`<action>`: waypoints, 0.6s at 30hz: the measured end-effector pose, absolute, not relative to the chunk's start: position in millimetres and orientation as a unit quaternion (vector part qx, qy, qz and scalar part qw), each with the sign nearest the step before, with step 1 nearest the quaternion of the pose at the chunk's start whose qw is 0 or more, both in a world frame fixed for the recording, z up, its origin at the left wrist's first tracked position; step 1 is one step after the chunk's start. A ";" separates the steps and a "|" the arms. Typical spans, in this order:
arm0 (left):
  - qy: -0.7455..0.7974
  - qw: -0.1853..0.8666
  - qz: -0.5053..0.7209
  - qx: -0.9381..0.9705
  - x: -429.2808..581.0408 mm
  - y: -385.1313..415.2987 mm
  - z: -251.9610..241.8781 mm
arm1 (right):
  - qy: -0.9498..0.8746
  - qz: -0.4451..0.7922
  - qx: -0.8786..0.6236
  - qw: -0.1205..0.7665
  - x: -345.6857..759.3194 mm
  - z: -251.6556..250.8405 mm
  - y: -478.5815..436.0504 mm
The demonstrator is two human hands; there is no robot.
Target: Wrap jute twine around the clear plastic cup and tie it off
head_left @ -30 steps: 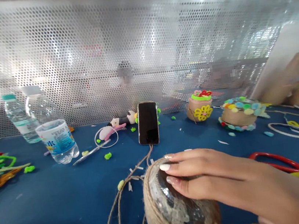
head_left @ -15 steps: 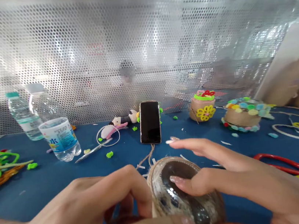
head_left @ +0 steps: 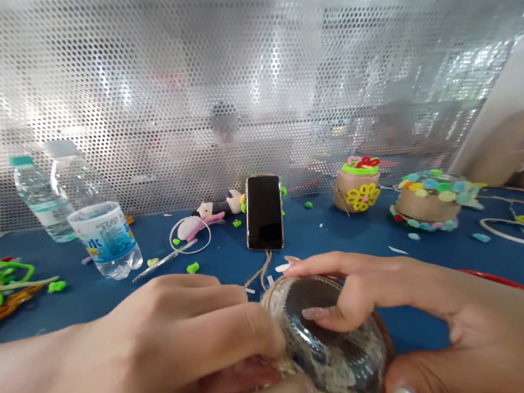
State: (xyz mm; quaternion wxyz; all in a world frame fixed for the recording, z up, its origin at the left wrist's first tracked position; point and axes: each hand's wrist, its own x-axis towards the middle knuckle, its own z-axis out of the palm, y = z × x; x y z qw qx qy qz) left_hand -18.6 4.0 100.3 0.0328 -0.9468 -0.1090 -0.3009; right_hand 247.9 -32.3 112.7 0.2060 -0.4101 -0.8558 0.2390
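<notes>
A glass jar (head_left: 333, 336) with twine wound round its side is tilted, its dark round base facing me. My right hand (head_left: 418, 304) grips it, with the thumb at the lower right edge, one finger on the base and others over the far rim. My left hand (head_left: 181, 351) is closed against the jar's left side, thumb and fingers pressed together; whatever lies between them is hidden. A strand of twine (head_left: 265, 267) runs from behind the jar toward a phone (head_left: 264, 212) propped upright.
Two water bottles (head_left: 107, 241) stand at left near a pile of pipe cleaners (head_left: 5, 294). Decorated jars (head_left: 358, 186) stand at right, with a white cord loop (head_left: 516, 235) farther right. Red scissor handles (head_left: 493, 280) show behind my right hand. A perforated metal panel (head_left: 156, 107) closes the back.
My left hand has shifted up and its fingers have closed in at the jar's side. My right fingers have settled onto the jar, and its thumb now shows at the lower edge.
</notes>
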 end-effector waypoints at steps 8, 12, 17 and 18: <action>-0.009 0.038 -0.248 -0.968 -21.6 16.1 116.3 | -0.858 0.230 -0.397 0.231 235.7 104.4 -35.1; -0.016 0.021 -0.242 -0.970 -22.3 16.3 114.0 | -0.825 0.199 -0.437 0.299 222.0 93.8 -40.2; -0.026 -0.012 -0.225 -0.974 -22.3 14.8 115.1 | -0.827 0.194 -0.430 0.307 219.2 91.7 -39.7; -0.030 -0.014 -0.221 -0.975 -22.6 14.3 115.5 | -0.825 0.190 -0.433 0.308 219.4 91.6 -39.6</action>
